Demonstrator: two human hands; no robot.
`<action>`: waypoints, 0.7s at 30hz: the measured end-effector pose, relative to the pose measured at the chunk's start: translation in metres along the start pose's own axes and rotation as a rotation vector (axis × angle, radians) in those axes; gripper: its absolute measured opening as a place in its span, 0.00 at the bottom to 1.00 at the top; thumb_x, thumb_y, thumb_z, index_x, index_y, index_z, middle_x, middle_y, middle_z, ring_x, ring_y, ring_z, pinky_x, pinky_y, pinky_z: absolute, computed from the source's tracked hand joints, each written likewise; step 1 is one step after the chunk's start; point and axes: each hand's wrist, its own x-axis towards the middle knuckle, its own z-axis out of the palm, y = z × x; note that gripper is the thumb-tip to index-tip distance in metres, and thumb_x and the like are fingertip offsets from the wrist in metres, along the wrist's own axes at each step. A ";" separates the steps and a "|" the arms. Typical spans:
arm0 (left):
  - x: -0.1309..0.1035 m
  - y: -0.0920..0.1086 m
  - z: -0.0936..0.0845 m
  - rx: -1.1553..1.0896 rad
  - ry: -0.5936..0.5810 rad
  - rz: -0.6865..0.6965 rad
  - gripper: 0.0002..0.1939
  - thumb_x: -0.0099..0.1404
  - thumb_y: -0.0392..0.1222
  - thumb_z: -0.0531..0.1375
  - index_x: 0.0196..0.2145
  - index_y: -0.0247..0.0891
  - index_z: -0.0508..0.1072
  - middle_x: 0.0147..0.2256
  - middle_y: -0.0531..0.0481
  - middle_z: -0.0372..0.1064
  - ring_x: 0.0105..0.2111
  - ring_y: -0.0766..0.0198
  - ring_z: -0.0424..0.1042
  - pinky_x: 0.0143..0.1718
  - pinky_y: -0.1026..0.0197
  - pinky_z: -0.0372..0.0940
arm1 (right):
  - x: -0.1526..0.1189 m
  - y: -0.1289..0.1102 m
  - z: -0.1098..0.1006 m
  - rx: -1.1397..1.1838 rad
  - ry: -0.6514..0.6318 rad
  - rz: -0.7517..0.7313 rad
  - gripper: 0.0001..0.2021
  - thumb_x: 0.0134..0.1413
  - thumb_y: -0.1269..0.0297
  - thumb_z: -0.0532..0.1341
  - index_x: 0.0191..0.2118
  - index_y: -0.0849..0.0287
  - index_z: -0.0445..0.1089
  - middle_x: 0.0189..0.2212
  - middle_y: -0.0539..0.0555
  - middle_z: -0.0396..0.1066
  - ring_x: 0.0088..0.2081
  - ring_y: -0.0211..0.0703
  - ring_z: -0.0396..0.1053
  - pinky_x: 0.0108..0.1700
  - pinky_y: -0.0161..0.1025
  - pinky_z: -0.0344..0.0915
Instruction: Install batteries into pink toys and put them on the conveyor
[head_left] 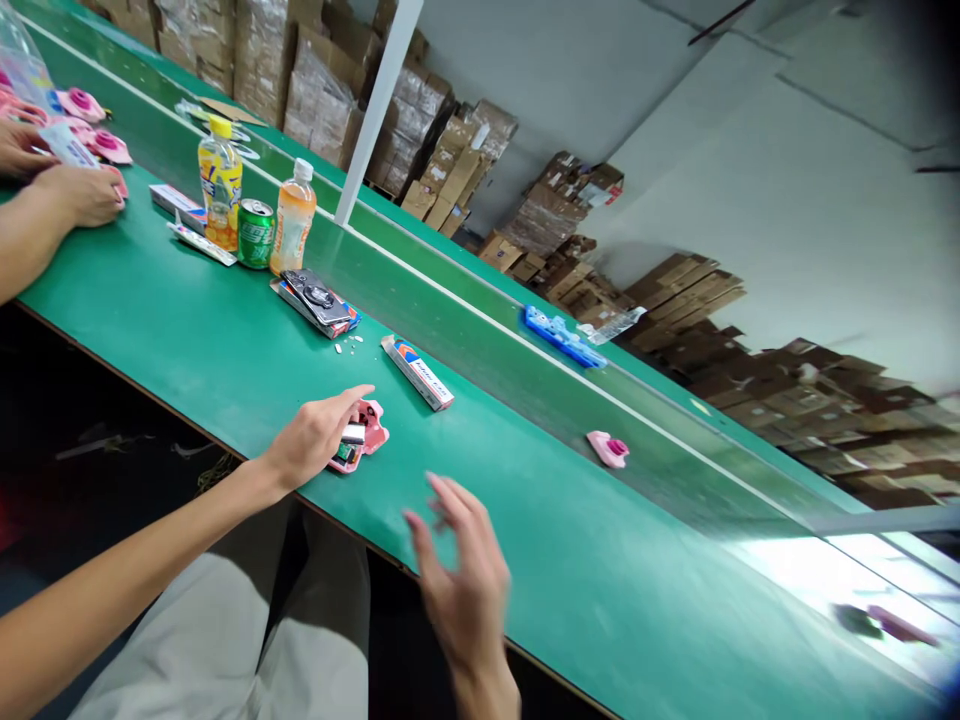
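An opened pink plastic toy casing lies near the table's front edge, with a green circuit board and a white block inside it. Around its left side is my left hand, index finger stretched over the top and thumb hidden; it steadies the casing. My right hand, a little blurred, hovers to the right of the casing with fingers apart and nothing in them. A long printed carton lies just beyond the casing. Small white bits are scattered near a black phone resting on another box.
Two drink bottles and a green can stand at the back left. Farther left, a co-worker's hands are among pink toy parts. The conveyor belt carries a pink toy piece and a blue item.
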 end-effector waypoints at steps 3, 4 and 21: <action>0.004 0.004 0.002 -0.053 -0.038 -0.083 0.21 0.78 0.43 0.42 0.57 0.36 0.69 0.41 0.47 0.80 0.39 0.64 0.80 0.42 0.64 0.72 | 0.062 -0.016 0.033 0.173 -0.214 -0.251 0.15 0.65 0.70 0.59 0.56 0.54 0.70 0.54 0.59 0.72 0.56 0.49 0.70 0.56 0.47 0.72; 0.005 0.005 0.001 -0.073 -0.038 -0.122 0.21 0.78 0.43 0.43 0.57 0.37 0.69 0.40 0.48 0.80 0.39 0.64 0.80 0.41 0.64 0.72 | 0.076 -0.020 0.040 0.202 -0.261 -0.288 0.13 0.65 0.73 0.58 0.52 0.56 0.71 0.52 0.59 0.73 0.55 0.49 0.71 0.56 0.47 0.71; 0.000 0.003 -0.036 -0.439 -0.350 -0.274 0.24 0.67 0.45 0.64 0.60 0.43 0.71 0.57 0.46 0.72 0.36 0.66 0.76 0.40 0.62 0.74 | 0.107 -0.020 0.027 0.434 -0.516 -0.046 0.12 0.63 0.66 0.64 0.51 0.51 0.77 0.40 0.52 0.75 0.37 0.39 0.72 0.40 0.37 0.68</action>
